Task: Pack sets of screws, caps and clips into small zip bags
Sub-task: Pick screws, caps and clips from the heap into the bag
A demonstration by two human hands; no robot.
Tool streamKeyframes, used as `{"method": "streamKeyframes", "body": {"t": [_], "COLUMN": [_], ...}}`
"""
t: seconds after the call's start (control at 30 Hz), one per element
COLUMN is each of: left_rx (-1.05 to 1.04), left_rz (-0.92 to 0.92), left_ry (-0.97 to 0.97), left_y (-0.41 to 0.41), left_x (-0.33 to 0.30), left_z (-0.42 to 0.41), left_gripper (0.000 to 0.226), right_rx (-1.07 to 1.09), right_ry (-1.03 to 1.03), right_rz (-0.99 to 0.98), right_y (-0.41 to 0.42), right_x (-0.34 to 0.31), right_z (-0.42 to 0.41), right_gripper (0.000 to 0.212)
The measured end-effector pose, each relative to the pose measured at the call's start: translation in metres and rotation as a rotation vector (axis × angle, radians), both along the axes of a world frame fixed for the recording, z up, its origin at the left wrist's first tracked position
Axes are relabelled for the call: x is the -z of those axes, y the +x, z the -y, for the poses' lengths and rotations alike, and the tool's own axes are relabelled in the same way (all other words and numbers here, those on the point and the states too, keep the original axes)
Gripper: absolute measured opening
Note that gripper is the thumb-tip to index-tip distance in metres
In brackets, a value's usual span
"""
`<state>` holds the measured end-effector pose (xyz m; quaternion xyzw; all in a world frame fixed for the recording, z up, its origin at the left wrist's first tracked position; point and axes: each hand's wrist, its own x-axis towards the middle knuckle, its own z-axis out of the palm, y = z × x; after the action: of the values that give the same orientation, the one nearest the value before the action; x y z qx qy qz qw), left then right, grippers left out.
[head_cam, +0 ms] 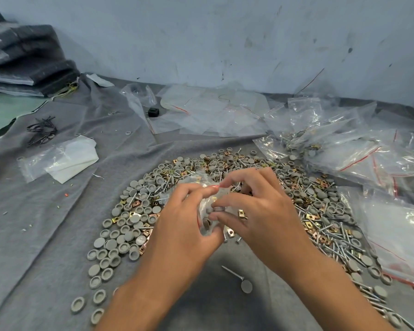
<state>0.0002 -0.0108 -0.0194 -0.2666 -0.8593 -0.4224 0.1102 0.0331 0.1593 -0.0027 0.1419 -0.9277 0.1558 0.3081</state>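
- At far left, a flat empty bag (58,161) with white paper lies on the grey cloth (46,223), well apart from the work; black twist ties (42,131) sit beyond it.
- Grey caps (110,244) fan out along the left edge of the heap, some strays near the cloth's front.
- The left hand (184,218) grips a small zip bag (209,206) over the middle of the heap, its fingers curled round the near side and its thumb under the bag.
- The bag already holds some caps; its red-striped mouth points up between the two hands.
- The right hand (253,206) pinches the bag's far lip with fingertips, apparently holding the mouth or closing it; which one I cannot tell.
- Brass clips (230,232) and screws (339,247) lie just beside and right of the hands.
- Filled bags (344,149) pile up at far right.
- Risks: the thin film may slip from the pinch and spill its set into the heap, losing the count; a screw tip could pierce the bag; a part caught in the zip would stop it sealing.
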Motion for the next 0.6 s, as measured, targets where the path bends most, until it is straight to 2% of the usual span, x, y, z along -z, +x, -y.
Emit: {"method": "streamKeyframes", "body": {"t": [0.1, 0.23, 0.3, 0.4, 0.47, 0.53, 0.6], "left_rx": [-0.002, -0.064, -0.158, -0.257, -0.252, -0.246, -0.223], "left_rz": [-0.001, -0.029, -0.123, -0.321, -0.276, -0.178, -0.169], "left_ry": [0.019, 0.041, 0.184, 0.435, 0.376, 0.231, 0.137], "left_y": [0.000, 0.001, 0.000, -0.004, -0.010, -0.013, -0.012], "left_x": [-0.001, -0.009, -0.019, -0.032, -0.032, -0.026, -0.022], "left_z": [0.000, 0.004, 0.010, 0.022, 0.025, 0.022, 0.017], "left_gripper": [0.051, 0.056, 0.054, 0.051, 0.048, 0.048, 0.046], "right_rx": [0.024, 0.105, 0.149, 0.071, 0.068, 0.103, 0.128], "right_ry": [0.026, -0.279, -0.238, 0.021, 0.115, 0.127, 0.144], "right_rz": [0.037, 0.007, 0.214, 0.564, 0.627, 0.603, 0.570], "right_y": [0.000, 0.000, 0.004, 0.009, 0.008, 0.007, 0.005], "right_x": [0.002, -0.003, 0.004, 0.024, 0.033, 0.037, 0.038], "right_z": [-0.001, -0.027, -0.044, -0.051, -0.049, -0.048, -0.048], "right_gripper": [0.026, 0.018, 0.015, 0.025, 0.028, 0.026, 0.022]}}
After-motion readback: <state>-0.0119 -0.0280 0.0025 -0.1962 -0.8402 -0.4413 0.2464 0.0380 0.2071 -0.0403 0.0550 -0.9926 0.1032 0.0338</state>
